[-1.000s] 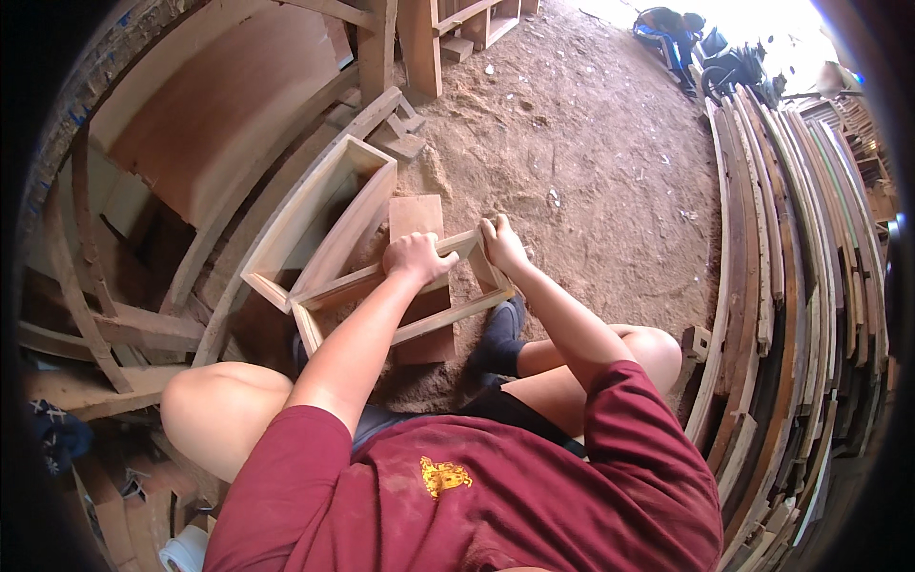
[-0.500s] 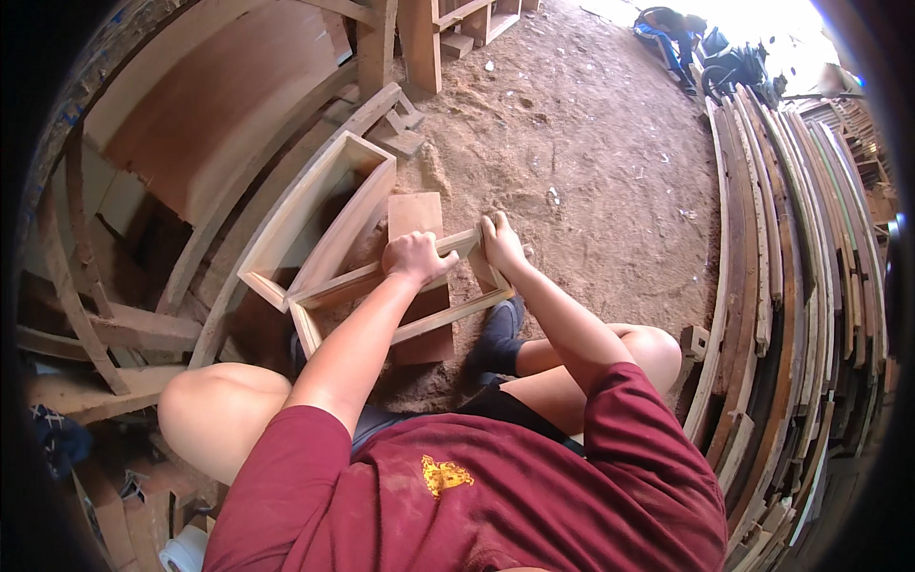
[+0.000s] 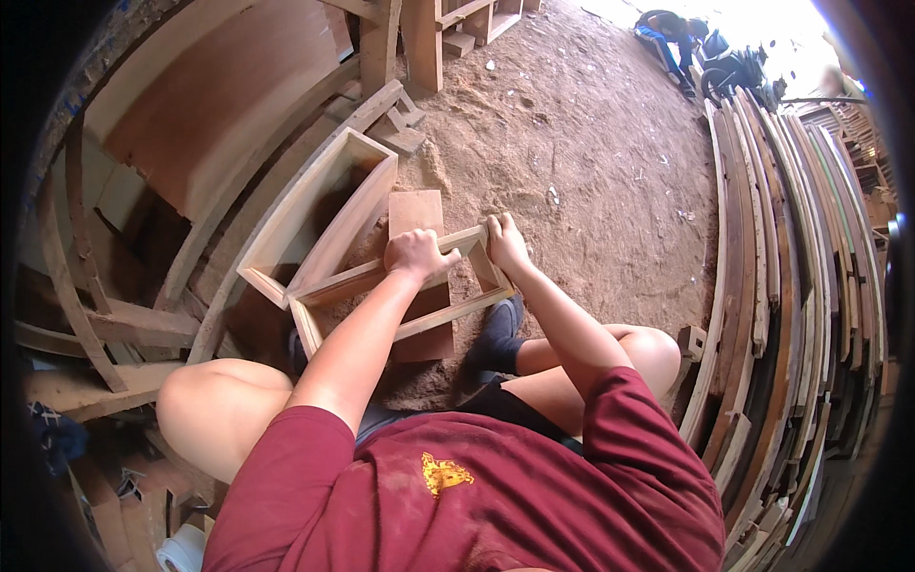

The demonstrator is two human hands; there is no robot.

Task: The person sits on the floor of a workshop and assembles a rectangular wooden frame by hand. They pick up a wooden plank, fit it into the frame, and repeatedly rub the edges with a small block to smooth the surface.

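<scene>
A rectangular open wooden frame (image 3: 448, 320) lies slantwise in front of my knees, over a flat brown board (image 3: 416, 210). My left hand (image 3: 416, 254) is closed over the frame's far rail, its thumb pointing right. At the far right corner, my right hand (image 3: 508, 246) is curled against the frame's end; whether a small thing sits under its fingers is hidden. A deeper open wooden box (image 3: 364, 212) rests beyond and to the left, close to the frame's left corner.
Long planks (image 3: 753, 257) are stacked along the right. Curved timbers (image 3: 229, 210) and a large panel (image 3: 219, 114) stand at left. Sandy ground (image 3: 591, 153) stretches ahead, with another person (image 3: 670, 43) far off beside a wheeled vehicle. A small wood block (image 3: 692, 341) lies near my right knee.
My right hand has shifted slightly to the right at the frame's corner. My left hand keeps its grip, and the frame stays almost in place.
</scene>
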